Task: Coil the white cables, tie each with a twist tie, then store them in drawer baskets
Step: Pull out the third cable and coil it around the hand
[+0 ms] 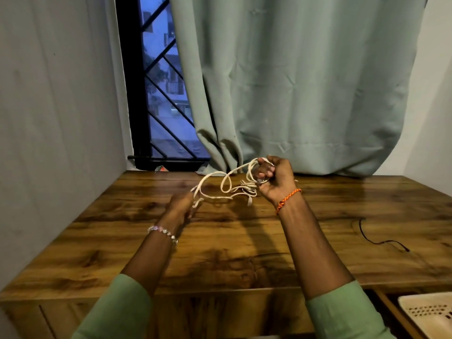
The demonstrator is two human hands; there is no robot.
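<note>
A white cable [226, 189] hangs in loose loops above the wooden table [244, 241], strung between both hands. My right hand [275, 182] is raised near the curtain, fingers closed around a bundle of cable loops. My left hand [181, 204] is lower and to the left, pinching a strand of the same cable, blurred. More tangled white cable [248, 189] dangles just below the right hand, close over the tabletop. No twist tie is visible.
A thin black wire [381, 241] lies on the table's right side. A cream perforated basket [428, 311] sits in an open drawer at the lower right. A grey-green curtain [293, 81] and a barred window [161, 94] stand behind the table; a wall borders the left.
</note>
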